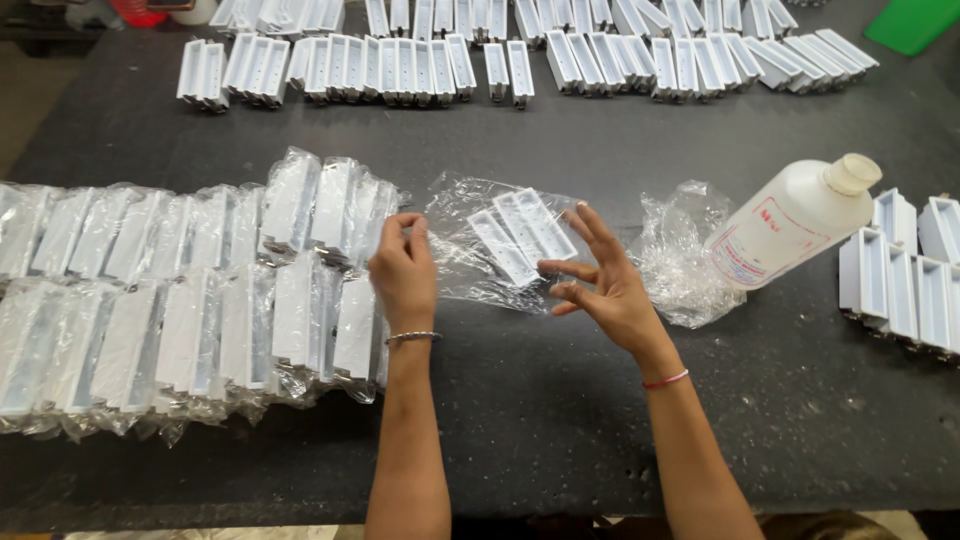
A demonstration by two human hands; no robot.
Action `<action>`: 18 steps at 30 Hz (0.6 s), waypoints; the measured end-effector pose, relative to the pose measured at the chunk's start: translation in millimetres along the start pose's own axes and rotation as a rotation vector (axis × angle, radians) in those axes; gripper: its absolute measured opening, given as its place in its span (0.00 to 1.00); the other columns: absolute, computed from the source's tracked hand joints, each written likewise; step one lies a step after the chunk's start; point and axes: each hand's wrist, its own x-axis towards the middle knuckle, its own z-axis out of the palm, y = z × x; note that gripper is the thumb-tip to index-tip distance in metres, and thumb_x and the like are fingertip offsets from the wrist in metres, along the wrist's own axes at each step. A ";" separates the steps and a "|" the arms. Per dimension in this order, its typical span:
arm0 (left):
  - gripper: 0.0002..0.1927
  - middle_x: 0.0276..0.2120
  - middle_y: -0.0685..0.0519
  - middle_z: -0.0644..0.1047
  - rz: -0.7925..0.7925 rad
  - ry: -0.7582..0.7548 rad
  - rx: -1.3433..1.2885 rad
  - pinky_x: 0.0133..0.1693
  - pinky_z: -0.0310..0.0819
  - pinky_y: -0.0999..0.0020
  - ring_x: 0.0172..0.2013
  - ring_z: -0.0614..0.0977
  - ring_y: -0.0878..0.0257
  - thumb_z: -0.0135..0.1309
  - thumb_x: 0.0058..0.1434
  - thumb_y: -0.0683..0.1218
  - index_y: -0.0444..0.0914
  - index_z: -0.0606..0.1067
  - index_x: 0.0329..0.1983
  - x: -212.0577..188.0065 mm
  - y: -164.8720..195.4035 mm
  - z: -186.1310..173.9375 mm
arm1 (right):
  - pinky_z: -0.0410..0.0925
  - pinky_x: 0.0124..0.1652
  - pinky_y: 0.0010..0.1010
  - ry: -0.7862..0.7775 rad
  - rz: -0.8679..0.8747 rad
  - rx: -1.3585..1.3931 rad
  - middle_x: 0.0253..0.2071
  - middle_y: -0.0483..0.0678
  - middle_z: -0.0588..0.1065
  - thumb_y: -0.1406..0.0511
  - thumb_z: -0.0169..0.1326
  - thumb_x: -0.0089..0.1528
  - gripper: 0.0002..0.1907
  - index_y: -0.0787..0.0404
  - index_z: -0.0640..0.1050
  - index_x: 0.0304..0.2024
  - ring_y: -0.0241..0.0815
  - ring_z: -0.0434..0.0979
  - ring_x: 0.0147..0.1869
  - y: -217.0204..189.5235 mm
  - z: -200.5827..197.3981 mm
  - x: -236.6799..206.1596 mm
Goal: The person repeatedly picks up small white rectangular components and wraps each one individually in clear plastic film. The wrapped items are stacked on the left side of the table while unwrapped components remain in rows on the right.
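Wrapped white parts (60, 330) cut off at left edge

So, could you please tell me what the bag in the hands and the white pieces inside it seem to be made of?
The bag looks like thin clear plastic film: see-through, glossy, crinkled. The two white channel pieces inside look like matte moulded plastic or painted metal; the picture cannot settle which.

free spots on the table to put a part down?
Bare table nearest the person, between the bagged parts and the right-hand parts; also a strip below the far rows. Crowded around the bottle, crumpled bags and both hands.
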 end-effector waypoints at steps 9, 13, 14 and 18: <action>0.17 0.42 0.52 0.76 0.478 0.034 -0.178 0.38 0.75 0.69 0.39 0.75 0.63 0.63 0.61 0.46 0.40 0.72 0.50 -26.9 41.3 1.7 | 0.78 0.42 0.32 0.041 -0.042 -0.084 0.79 0.55 0.44 0.68 0.63 0.55 0.53 0.48 0.47 0.76 0.55 0.71 0.68 7.1 7.3 -4.2; 0.19 0.40 0.50 0.74 0.474 -0.276 -0.005 0.39 0.77 0.62 0.41 0.77 0.57 0.63 0.51 0.41 0.38 0.70 0.44 -59.1 66.5 23.8 | 0.77 0.46 0.30 0.003 -0.042 -0.089 0.78 0.54 0.47 0.73 0.58 0.58 0.50 0.47 0.47 0.75 0.51 0.70 0.69 15.8 19.5 -1.1; 0.17 0.40 0.50 0.74 0.474 -0.277 0.071 0.40 0.77 0.60 0.41 0.77 0.56 0.61 0.52 0.38 0.38 0.70 0.43 -61.6 67.2 28.6 | 0.76 0.48 0.29 -0.011 -0.043 -0.078 0.77 0.53 0.49 0.74 0.57 0.60 0.48 0.48 0.48 0.75 0.50 0.71 0.69 17.9 18.8 -1.0; 0.12 0.39 0.51 0.74 0.212 -0.199 0.023 0.39 0.79 0.62 0.40 0.80 0.60 0.57 0.62 0.36 0.38 0.68 0.45 -45.6 50.8 36.0 | 0.77 0.51 0.32 0.281 -0.110 -0.366 0.65 0.52 0.69 0.74 0.53 0.66 0.22 0.57 0.71 0.62 0.46 0.78 0.62 24.0 7.1 2.3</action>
